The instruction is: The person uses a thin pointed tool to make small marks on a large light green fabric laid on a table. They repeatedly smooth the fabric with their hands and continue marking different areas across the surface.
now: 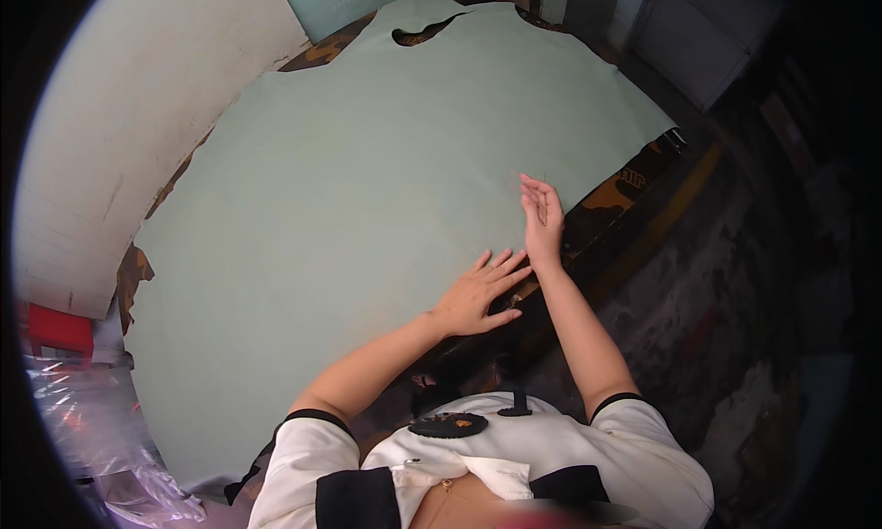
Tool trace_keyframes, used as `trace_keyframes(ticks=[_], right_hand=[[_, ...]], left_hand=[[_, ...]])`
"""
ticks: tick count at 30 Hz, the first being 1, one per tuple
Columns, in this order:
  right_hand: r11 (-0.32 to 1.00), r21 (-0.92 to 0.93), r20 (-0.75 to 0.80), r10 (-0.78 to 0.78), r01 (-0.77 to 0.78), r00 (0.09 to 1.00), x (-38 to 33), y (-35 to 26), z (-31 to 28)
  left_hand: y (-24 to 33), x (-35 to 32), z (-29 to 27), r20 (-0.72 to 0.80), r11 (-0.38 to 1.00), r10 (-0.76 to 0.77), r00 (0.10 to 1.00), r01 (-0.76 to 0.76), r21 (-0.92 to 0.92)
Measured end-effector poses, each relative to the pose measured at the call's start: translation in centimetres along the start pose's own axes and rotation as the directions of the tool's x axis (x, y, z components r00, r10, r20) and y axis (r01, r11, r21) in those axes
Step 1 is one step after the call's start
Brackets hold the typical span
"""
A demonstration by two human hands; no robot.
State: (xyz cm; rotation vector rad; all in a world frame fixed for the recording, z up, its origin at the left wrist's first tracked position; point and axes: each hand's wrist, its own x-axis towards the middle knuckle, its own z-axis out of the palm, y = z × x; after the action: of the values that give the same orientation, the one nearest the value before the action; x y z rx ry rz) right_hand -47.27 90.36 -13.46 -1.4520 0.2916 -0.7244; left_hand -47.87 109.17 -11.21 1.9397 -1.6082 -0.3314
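Observation:
A large pale green sheet [322,180] with an irregular, hide-like outline, apparently leather, is spread over a table. Near its close edge my left hand [473,299] lies palm down with the fingers spread, holding nothing. My right hand [544,221] is just beyond it, at the right-hand edge of the sheet. Its palm faces left and its fingers are loosely bent, with nothing visible in them. Whether the right hand touches the sheet, I cannot tell. At the far end a dark, curved gap [427,37] cuts into the sheet.
Brown and black patterned covering [616,196] shows beyond the sheet's edges. A white wall panel [138,116] stands along the left. Clear plastic wrapping [92,428] and a red object [59,332] are at lower left. Dark, stained floor [661,336] extends to the right, below a grey door [703,38].

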Motion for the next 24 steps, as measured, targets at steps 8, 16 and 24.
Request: trace_keyframes(ticks=[8,16,24], right_hand=[[0.397,-0.896,0.149,-0.150,0.198,0.977,6.4,1.4,-16.2],[0.463,-0.841,0.169,-0.268,0.280,0.949,6.2,2.6,-16.5],[0.543,-0.770,0.146,-0.362,0.335,0.921,6.5,4.4,-17.1]], left_hand=[[-16.1,14.2,-8.6,-0.575,0.445,-0.696,0.431,0.887,0.127],[-9.9,24.7,0.5,-0.372,0.691,-0.396,0.840,0.539,0.481],[6.3,11.9,7.7,0.000,0.988,-0.091,0.996,0.090,-0.125]])
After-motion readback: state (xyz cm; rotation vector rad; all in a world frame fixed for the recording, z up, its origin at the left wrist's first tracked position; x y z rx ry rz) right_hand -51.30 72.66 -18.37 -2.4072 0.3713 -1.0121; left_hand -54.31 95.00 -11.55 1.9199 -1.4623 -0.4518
